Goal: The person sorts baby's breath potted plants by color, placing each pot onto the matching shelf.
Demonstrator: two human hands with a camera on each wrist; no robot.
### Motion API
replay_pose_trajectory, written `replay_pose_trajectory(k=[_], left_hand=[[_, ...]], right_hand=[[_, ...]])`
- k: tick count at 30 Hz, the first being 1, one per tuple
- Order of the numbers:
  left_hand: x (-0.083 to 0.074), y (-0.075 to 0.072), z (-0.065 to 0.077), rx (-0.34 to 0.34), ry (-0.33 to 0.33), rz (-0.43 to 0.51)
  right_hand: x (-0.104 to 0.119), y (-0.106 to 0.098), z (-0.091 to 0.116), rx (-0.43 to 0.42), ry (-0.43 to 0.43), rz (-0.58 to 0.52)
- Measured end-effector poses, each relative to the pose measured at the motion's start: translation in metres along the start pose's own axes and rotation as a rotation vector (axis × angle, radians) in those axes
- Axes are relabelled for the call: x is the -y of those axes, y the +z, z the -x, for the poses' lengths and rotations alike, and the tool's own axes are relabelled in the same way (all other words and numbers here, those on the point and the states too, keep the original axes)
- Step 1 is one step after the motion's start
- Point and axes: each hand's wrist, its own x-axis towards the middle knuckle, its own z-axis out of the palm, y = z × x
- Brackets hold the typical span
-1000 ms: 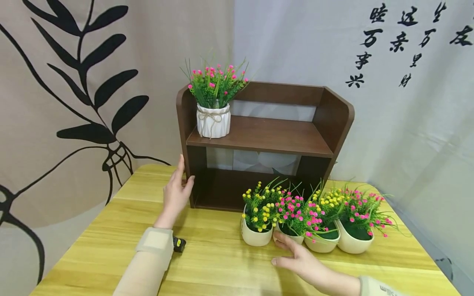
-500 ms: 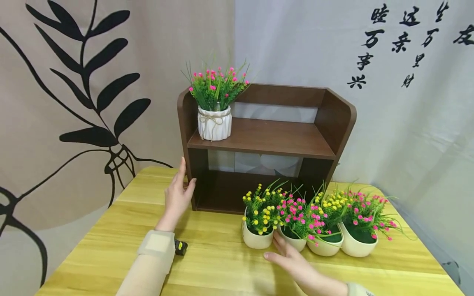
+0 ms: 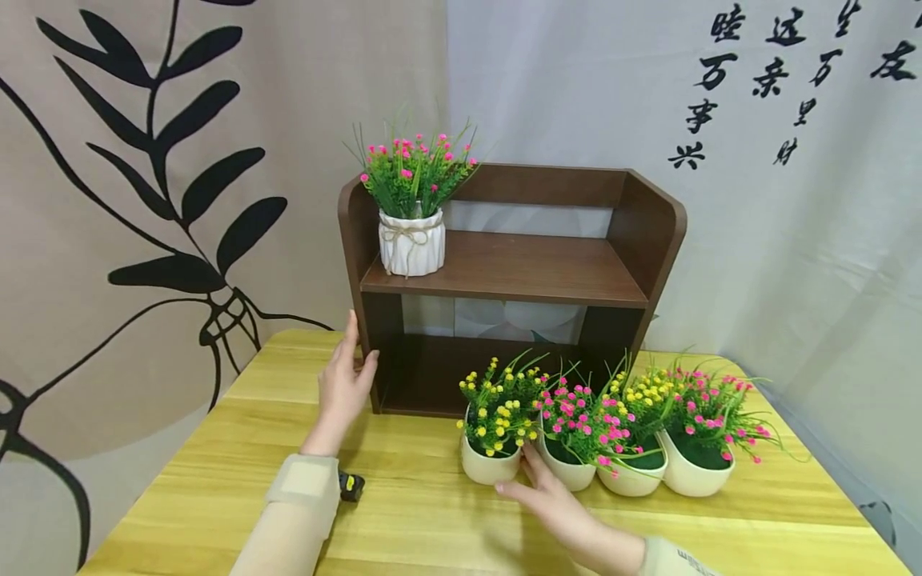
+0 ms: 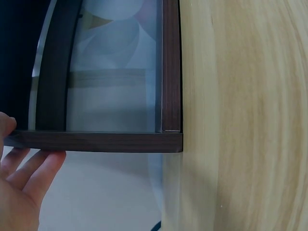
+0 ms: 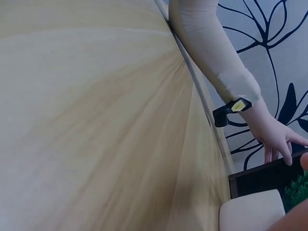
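Note:
My left hand (image 3: 342,394) holds the left side panel of a dark brown two-tier shelf (image 3: 533,264). In the left wrist view, the thumb (image 4: 7,126) lies inside the panel and the fingers (image 4: 41,175) touch its outer face. At the front, my right hand (image 3: 551,506) grips a cream pot with yellow artificial flowers (image 3: 490,464), thumb before it and fingers at its right side. The hidden fingertips lie between this pot and a pink-flowered one (image 3: 574,472). The right wrist view shows the pale pot (image 5: 252,211) beside the hand's edge.
Further right stand another yellow-flowered pot (image 3: 634,480) and another pink-flowered pot (image 3: 697,478). A white pot with pink flowers (image 3: 412,246) sits at the upper shelf's left end. The wood-grain table (image 3: 410,520) runs up to printed cloth backdrops. A black device (image 3: 351,486) is on the left wrist.
My right hand has moved left, its fingers passing in between the first two pots. The leftmost yellow-flowered pot has shifted slightly left, widening the gap. My left hand stays on the shelf.

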Motion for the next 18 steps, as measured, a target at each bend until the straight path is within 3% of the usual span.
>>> replay_pose_trajectory(k=[4,18], left_hand=[[0.000,0.000,0.000,0.003,-0.003,-0.003],[0.001,0.000,0.001,-0.008,0.016,-0.009]], right_hand=[[-0.001,0.003,-0.009,-0.014,0.005,0.010],[-0.015,0.026,-0.051,-0.059,-0.108,-0.048]])
